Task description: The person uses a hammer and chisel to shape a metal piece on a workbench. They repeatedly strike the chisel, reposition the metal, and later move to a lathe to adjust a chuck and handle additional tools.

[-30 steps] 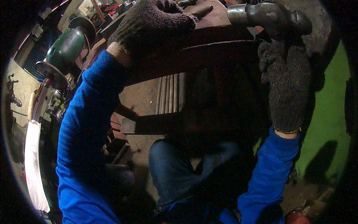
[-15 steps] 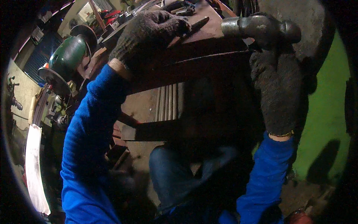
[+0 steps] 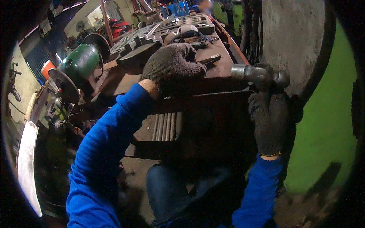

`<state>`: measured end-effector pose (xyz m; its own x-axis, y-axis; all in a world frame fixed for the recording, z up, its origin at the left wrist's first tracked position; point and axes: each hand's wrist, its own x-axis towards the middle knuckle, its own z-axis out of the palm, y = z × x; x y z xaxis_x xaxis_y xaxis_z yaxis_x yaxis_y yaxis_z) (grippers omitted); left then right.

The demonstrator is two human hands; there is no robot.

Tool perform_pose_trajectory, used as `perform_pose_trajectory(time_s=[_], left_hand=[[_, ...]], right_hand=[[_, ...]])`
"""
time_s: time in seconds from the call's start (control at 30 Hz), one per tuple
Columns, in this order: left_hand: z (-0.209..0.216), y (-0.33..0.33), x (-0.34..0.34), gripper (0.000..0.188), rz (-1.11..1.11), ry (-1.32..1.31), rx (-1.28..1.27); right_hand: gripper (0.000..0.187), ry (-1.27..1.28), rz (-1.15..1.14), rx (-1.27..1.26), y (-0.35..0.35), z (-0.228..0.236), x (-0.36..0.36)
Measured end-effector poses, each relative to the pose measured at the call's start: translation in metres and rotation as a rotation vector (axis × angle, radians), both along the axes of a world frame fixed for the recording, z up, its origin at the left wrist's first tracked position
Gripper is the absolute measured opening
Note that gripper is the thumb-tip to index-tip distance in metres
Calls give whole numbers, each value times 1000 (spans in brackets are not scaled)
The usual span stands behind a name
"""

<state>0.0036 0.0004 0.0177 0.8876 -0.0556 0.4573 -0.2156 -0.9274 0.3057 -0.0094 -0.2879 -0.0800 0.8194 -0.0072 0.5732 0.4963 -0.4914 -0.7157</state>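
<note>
My left hand (image 3: 173, 65), in a dark knitted glove, rests palm down on the front edge of a rusty metal workbench (image 3: 218, 64); whether it grips anything under the palm is hidden. My right hand (image 3: 269, 121), also gloved, is closed around the handle of a steel ball-peen hammer (image 3: 258, 74), held upright with its head level with the bench edge. A small dark tool (image 3: 210, 59) lies on the bench just right of my left hand. Both sleeves are bright blue.
A green bench grinder (image 3: 78, 64) with a dark disc (image 3: 62, 83) stands at the left. Tools and metal parts (image 3: 167, 28) crowd the bench's far end. A large grey round slab (image 3: 296, 41) leans at the right before a green wall (image 3: 327, 125). Metal rods (image 3: 165, 125) lie under the bench.
The view has tilted so the bench top shows more. Both hands sit lower in the picture. The hammer stays upright in my right hand and my left hand stays on the bench edge.
</note>
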Motion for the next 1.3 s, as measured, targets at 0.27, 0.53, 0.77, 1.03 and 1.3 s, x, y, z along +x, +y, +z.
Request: perform_pose_trajectory(time_s=[0.27, 0.53, 0.77, 1.03, 1.3], left_hand=[[-2, 10, 4, 46, 53, 47, 49], [6, 11, -4, 33, 71, 100, -34], [2, 6, -7, 30, 6, 82, -45], [-7, 21, -4, 39, -112, 45, -180], [-3, 17, 6, 27, -144, 159, -254]], right_hand=[[27, -111, -123, -165, 0, 3, -3], [38, -210, -135, -126, -4, -30, 12], [28, -47, 85, 105, 3, -15, 3], [27, -197, 75, 108, 4, -27, 16], [33, -482, -107, -243, -7, -36, 18]])
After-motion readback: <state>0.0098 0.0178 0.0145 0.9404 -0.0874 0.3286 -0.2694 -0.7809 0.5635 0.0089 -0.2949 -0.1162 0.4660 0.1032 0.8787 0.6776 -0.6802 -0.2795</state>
